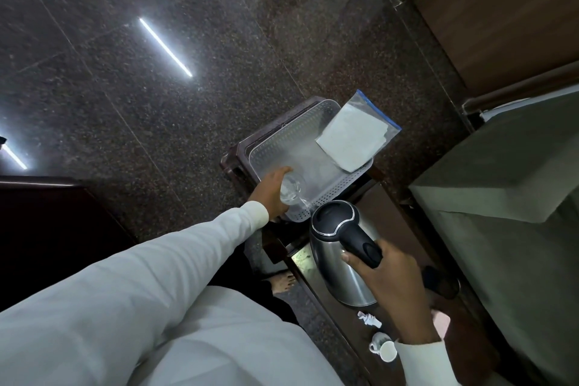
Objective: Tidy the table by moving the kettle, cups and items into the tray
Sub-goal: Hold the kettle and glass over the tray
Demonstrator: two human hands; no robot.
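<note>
A steel kettle [338,266] with a black lid and handle is lifted over the dark table [398,229]; my right hand [388,279] grips its handle. My left hand [271,189] holds a clear glass [293,189] at the near corner of the perforated white tray [294,138]. A clear zip bag with a white cloth [352,136] lies across the tray's far right rim. Two white cups [383,349] stand on the table near my right sleeve, and a crumpled white wrapper [369,320] lies beside them.
The tray rests on a dark stool [238,150] at the table's end. A black round kettle base [441,282] sits on the table behind my right hand. A bed with grey-green bedding [507,207] runs along the right. Dark granite floor lies to the left, and my bare foot [282,282] shows below.
</note>
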